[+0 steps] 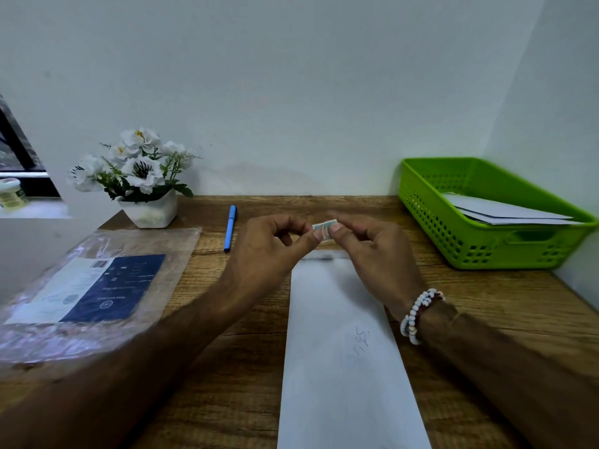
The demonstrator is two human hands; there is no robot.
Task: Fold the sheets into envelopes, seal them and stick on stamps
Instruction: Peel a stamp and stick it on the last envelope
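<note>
- A small stamp (324, 229) is pinched between the left hand (269, 251) and the right hand (372, 251), above the tabletop (233, 367).
- A white envelope (343, 351) lies flat just below both hands.
- A green basket (453, 234) holding papers sits beyond the right hand.

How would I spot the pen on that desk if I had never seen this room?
Start at the wooden desk and follow its back edge along the wall. Between the white flower pot and the left hand, which pinches a stamp, lies the pen. It is the only slim, bright blue stick there, touching neither neighbour.
</note>
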